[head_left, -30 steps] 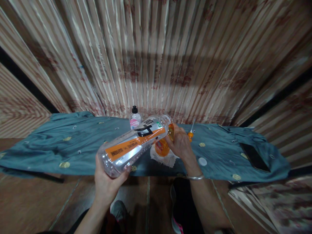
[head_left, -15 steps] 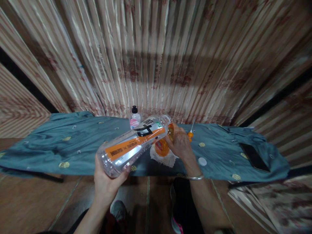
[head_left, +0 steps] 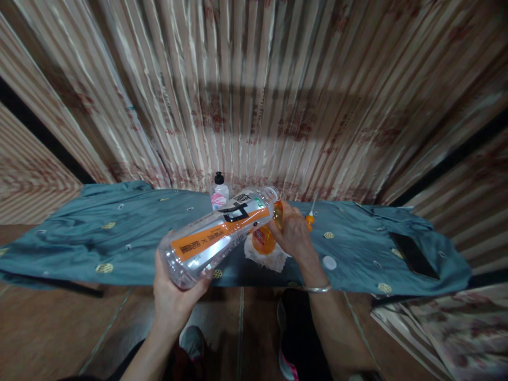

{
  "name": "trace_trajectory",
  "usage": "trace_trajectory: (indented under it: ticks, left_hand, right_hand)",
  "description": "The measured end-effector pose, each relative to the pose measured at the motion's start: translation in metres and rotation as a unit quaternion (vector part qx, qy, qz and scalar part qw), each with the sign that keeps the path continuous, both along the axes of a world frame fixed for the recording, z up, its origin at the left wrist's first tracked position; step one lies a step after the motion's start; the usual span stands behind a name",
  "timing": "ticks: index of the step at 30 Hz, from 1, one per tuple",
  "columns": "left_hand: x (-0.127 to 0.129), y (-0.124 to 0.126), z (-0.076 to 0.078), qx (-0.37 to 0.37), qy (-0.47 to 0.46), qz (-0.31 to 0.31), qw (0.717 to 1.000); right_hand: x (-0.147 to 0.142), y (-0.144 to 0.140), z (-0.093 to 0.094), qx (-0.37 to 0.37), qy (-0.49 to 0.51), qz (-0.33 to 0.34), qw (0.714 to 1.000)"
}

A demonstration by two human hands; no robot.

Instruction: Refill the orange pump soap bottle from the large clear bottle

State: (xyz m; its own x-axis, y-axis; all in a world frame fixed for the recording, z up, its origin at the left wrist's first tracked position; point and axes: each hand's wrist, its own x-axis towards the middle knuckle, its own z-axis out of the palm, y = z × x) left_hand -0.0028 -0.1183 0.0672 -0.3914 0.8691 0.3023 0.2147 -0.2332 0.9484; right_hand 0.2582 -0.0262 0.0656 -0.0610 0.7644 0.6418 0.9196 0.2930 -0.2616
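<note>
Gripping clear bottle left and orange bottle right, curled hands sit — well between the cloth's side edges.

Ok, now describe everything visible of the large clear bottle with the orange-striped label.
The large clear bottle looks like thin, shiny plastic. Its label is silver with an orange band, dark printed characters and a small green patch. It lies slantwise above the teal cloth, base toward the person, mouth facing away and to the right. The left hand grips the base. The mouth, apparently uncapped, is beside the orange bottle; whether they touch is unclear, as are any contents.
</note>
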Motion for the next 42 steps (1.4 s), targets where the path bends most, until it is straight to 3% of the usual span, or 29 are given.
trace_trajectory:
  ticks: [9,19,42]
  left_hand:
    - [0.008,-0.004,0.012,-0.003,-0.017,0.008,1.000]
    - [-0.002,0.002,-0.004,0.006,0.004,0.000,1.000]
    - [-0.003,0.002,-0.005,0.004,0.002,0.001,1.000]
  right_hand:
    - [0.001,0.002,-0.004,0.001,-0.001,-0.013,1.000]
    - [0.002,0.002,-0.004,0.010,0.002,-0.006,1.000]
    - [0.002,0.001,-0.006,0.006,0.002,-0.007,1.000]
